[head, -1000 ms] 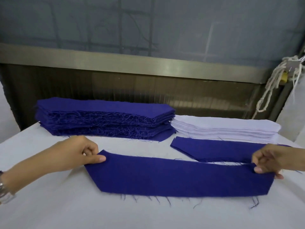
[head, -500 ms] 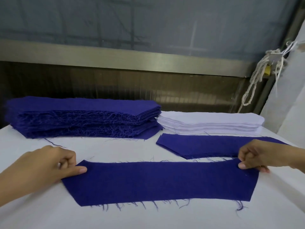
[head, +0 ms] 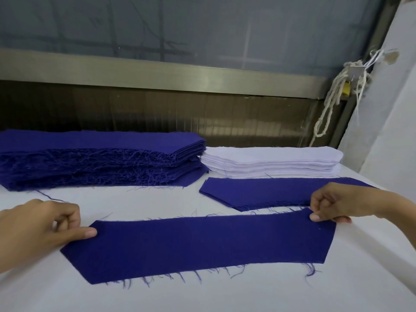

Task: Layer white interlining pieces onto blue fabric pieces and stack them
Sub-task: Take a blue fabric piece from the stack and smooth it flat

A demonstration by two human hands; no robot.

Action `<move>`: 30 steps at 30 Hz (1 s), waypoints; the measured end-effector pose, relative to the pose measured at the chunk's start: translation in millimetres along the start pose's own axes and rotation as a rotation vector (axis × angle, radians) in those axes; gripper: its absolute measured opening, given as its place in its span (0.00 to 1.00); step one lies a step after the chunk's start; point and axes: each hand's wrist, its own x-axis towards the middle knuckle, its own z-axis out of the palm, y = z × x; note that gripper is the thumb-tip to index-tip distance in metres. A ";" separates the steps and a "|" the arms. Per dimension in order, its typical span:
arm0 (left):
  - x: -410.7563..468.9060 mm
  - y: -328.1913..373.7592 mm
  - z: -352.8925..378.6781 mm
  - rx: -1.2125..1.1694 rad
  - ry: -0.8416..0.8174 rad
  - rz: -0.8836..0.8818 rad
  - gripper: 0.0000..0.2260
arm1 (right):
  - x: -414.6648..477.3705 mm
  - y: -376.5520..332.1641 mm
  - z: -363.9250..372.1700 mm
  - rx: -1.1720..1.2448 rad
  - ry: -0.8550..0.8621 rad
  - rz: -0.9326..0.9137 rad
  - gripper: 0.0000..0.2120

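A long blue piece [head: 198, 244] lies flat across the lower middle of the frame on the white table [head: 202, 296], its two ends cut at a slant and loose threads fringing its near edge. The left hand [head: 42, 224], at the left edge of the frame, grips the piece's left end: the thumb lies on top of the cloth near the upper left corner and the other fingers are curled in beside it. The right hand [head: 335, 203], at the right of the frame, pinches the piece's upper right corner, with the thumb pressed on top and the fingers curled; whether any finger is under the cloth cannot be told. Just behind that corner, in the right middle of the frame, a second piece [head: 258, 191] of the same blue lies flat, and the right hand covers part of its right end. Behind it sits the white stack [head: 270, 161] of interlining, neatly piled. To its left, touching or nearly touching it, the taller blue stack [head: 90, 158] fills the left middle of the frame, its frayed edges facing the camera. A metal rail [head: 157, 73] runs across the upper frame, and a knotted rope [head: 333, 100] hangs at the upper right.
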 end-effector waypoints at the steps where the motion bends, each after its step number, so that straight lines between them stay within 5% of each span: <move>1: 0.9 -2.7 1.4 -0.009 0.005 -0.003 0.32 | -0.6 -0.7 -0.2 0.000 0.000 -0.001 0.08; 15: 13.7 -35.7 14.8 0.000 0.149 0.057 0.26 | -8.0 -6.7 -0.8 -0.047 0.039 0.052 0.10; 22: 26.3 62.9 -14.4 0.201 0.333 0.314 0.14 | 7.2 -11.2 -26.1 0.129 0.483 0.055 0.15; 30: 68.4 207.3 -5.5 0.324 0.358 0.643 0.15 | 49.5 8.1 -63.3 0.102 0.867 0.143 0.09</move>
